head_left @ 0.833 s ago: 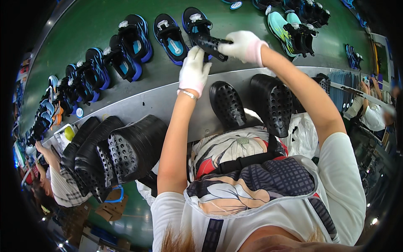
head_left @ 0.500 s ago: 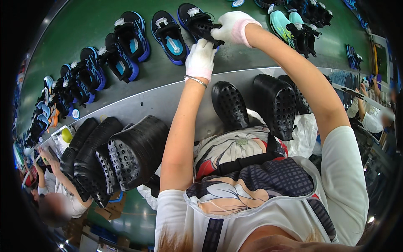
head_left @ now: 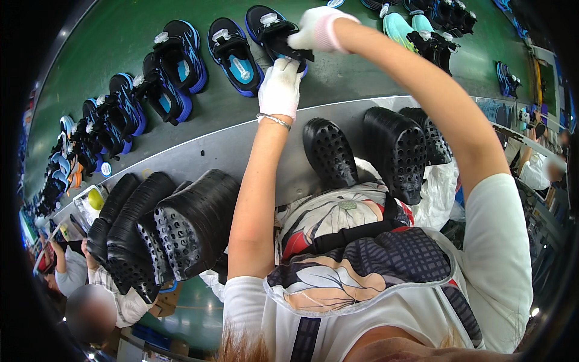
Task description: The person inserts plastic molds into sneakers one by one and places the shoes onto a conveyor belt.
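Both my hands wear white gloves and work on one black and blue sneaker on the green surface. At the sneaker's heel end, my left hand is closed with its fingertips on the rim. My right hand is closed at the black tongue flap, thumb against it; its other fingers are partly hidden. A whitish clip or bundle sits over the laces. Just left lies a matching sneaker with a light blue insole, touched by neither hand.
More blue-black sneakers run in a row to the left. Mint green shoes lie at right. Black perforated foot-shaped forms stand along the grey metal edge, with larger black forms at left. Another person is at lower left.
The row of sneakers, including the handled one, has shifted slightly left. Both my hands have moved left with it, still at the sneaker. The person at lower left has shifted.
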The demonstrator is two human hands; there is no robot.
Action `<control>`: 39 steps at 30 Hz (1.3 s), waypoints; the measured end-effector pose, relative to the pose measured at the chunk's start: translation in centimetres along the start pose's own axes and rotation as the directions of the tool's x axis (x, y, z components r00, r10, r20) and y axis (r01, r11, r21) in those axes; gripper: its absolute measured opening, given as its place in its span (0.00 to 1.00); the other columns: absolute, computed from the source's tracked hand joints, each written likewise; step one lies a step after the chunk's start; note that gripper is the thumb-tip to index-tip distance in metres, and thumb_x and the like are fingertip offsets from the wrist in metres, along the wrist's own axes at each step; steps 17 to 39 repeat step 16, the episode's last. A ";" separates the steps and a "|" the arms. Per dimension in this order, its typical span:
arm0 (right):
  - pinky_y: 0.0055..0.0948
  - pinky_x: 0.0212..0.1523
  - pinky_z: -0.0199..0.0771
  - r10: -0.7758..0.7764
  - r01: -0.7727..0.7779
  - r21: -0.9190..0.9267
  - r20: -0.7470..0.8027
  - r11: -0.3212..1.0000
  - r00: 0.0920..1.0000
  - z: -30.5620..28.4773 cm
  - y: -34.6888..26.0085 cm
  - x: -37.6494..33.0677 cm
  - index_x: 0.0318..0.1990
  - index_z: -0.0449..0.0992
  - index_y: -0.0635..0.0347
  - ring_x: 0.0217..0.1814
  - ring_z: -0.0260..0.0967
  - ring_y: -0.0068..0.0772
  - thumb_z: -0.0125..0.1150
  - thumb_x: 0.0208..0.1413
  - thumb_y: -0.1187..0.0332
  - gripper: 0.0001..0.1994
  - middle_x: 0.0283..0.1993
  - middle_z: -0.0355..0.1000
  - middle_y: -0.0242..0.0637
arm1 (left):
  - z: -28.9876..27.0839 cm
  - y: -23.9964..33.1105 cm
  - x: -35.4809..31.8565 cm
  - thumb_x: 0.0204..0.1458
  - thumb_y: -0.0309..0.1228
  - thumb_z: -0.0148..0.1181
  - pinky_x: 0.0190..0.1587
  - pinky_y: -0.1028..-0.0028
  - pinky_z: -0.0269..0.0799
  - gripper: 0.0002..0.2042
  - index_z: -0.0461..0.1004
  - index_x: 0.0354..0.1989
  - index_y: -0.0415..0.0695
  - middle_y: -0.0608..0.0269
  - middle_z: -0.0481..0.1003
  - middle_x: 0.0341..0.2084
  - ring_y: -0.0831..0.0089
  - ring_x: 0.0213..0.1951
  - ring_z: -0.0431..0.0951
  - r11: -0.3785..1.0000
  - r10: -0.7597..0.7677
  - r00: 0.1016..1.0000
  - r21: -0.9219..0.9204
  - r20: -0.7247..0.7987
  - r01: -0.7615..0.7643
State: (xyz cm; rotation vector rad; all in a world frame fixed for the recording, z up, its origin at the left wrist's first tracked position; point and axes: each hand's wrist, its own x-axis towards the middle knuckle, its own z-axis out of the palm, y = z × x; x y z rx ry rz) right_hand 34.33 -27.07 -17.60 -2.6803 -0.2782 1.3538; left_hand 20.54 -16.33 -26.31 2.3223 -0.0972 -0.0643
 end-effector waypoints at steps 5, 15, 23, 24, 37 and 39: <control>0.40 0.46 0.74 -0.049 0.024 -0.110 -0.228 0.994 0.972 4.7 -2.8 2.0 0.37 0.80 0.60 0.43 0.74 0.50 0.50 0.53 0.58 0.17 0.39 0.76 0.49 | 0.6 -0.4 0.1 0.51 0.32 0.57 0.44 0.60 0.71 0.10 0.75 0.39 0.41 0.51 0.75 0.40 0.51 0.42 0.74 0.994 -0.091 0.994 0.061 0.057 0.088; 0.36 0.47 0.76 -0.079 0.057 -0.093 -0.252 0.994 0.965 6.2 -3.2 5.6 0.47 0.77 0.58 0.49 0.74 0.46 0.60 0.49 0.70 0.15 0.46 0.75 0.48 | 2.2 -3.3 3.6 0.50 0.44 0.56 0.45 0.60 0.73 0.17 0.77 0.40 0.45 0.47 0.77 0.37 0.50 0.41 0.76 0.948 -0.313 0.857 0.191 0.410 0.255; 0.35 0.48 0.76 -0.100 0.072 -0.108 -0.276 0.992 0.956 6.4 -2.9 6.2 0.48 0.76 0.58 0.49 0.74 0.46 0.61 0.49 0.68 0.17 0.47 0.75 0.49 | 2.6 -3.6 3.7 0.50 0.45 0.56 0.45 0.60 0.73 0.17 0.77 0.40 0.45 0.48 0.77 0.36 0.50 0.41 0.76 0.955 -0.283 0.863 0.203 0.419 0.214; 0.35 0.48 0.76 -0.100 0.072 -0.108 -0.276 0.992 0.956 6.4 -2.9 6.2 0.48 0.76 0.58 0.49 0.74 0.46 0.61 0.49 0.68 0.17 0.47 0.75 0.49 | 2.6 -3.6 3.7 0.50 0.45 0.56 0.45 0.60 0.73 0.17 0.77 0.40 0.45 0.48 0.77 0.36 0.50 0.41 0.76 0.955 -0.283 0.863 0.203 0.419 0.214; 0.35 0.48 0.76 -0.100 0.072 -0.108 -0.276 0.992 0.956 6.4 -2.9 6.2 0.48 0.76 0.58 0.49 0.74 0.46 0.61 0.49 0.68 0.17 0.47 0.75 0.49 | 2.6 -3.6 3.7 0.50 0.45 0.56 0.45 0.60 0.73 0.17 0.77 0.40 0.45 0.48 0.77 0.36 0.50 0.41 0.76 0.955 -0.283 0.863 0.203 0.419 0.214; 0.35 0.48 0.76 -0.100 0.072 -0.108 -0.276 0.992 0.956 6.4 -2.9 6.2 0.48 0.76 0.58 0.49 0.74 0.46 0.61 0.49 0.68 0.17 0.47 0.75 0.49 | 2.6 -3.6 3.7 0.50 0.45 0.56 0.45 0.60 0.73 0.17 0.77 0.40 0.45 0.48 0.77 0.36 0.50 0.41 0.76 0.955 -0.283 0.863 0.203 0.419 0.214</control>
